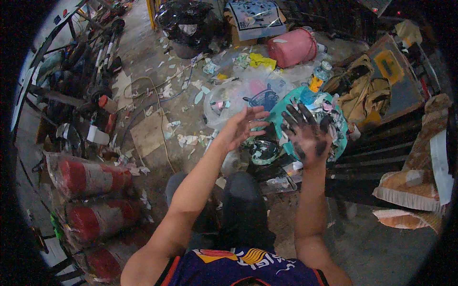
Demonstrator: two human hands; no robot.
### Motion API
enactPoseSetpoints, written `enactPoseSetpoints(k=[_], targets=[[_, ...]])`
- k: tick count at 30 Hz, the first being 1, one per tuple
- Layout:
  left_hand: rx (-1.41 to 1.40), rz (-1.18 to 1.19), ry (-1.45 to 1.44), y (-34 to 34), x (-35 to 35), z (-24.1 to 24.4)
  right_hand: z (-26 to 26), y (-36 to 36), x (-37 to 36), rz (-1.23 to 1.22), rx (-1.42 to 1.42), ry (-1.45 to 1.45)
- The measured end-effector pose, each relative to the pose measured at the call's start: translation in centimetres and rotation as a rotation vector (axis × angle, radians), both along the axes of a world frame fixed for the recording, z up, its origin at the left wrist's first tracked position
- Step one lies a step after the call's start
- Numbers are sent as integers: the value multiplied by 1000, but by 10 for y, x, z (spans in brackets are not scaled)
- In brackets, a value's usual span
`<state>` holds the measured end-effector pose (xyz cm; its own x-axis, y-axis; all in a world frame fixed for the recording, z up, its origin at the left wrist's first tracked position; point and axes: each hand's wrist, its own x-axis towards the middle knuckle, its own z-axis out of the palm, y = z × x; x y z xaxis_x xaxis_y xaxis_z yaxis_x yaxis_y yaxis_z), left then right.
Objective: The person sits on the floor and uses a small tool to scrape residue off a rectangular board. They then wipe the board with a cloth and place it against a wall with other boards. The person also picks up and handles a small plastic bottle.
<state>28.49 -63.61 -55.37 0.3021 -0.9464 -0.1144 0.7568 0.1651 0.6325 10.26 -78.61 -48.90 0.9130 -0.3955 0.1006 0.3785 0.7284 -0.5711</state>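
My right hand (308, 137), smeared black over its fingers and palm, is spread in front of a teal basin (282, 107). It holds nothing. Crumpled paper or plastic scraps (338, 123) fill the basin, partly hidden by that hand. To its left, my left hand (243, 128) is raised with fingers apart and nothing in them. Beyond the left hand lies a transparent plastic bag (223, 94) with some coloured pieces. A bottle (320, 77) with an orange label stands at the basin's far side. A dark, shiny bowl-like thing (264, 152) lies below and between my hands.
Paper scraps (189, 139) and a cord (159, 107) litter the floor. Behind are a black plastic bag (188, 25), a box (257, 21) and a tipped pink bucket (291, 48). Wrapped red-and-white cylinders (94, 178) lie left; a brown cloth (361, 89) drapes over a board at right.
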Motion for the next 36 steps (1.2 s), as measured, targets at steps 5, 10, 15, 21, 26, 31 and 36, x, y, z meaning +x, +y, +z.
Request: enactPoseSetpoints(k=[5,10,15,21,26,31,36], targets=[[-33,46,34,2,10,14,-13,7,19,-3,35,101],[143,137,-154,15,23,-1,18,-26,16,-1102,-1579,1088],[170,106,-288,7,4,3,-18,-103,-10,-1049,-2060,1207],[88,104,-501,-12,-9,15,-37,-94,2,-1090,-1938,1202],[93,114,-439,-28,-18,22,-26,-80,-7,-1023,-1770,1367],[106,97,-380,-28,-22,28,-13,-71,-11,-1071,-1767,1308],[84,-17,-40,-12,-41,87,8,-71,-38,-899,-2001,1366]])
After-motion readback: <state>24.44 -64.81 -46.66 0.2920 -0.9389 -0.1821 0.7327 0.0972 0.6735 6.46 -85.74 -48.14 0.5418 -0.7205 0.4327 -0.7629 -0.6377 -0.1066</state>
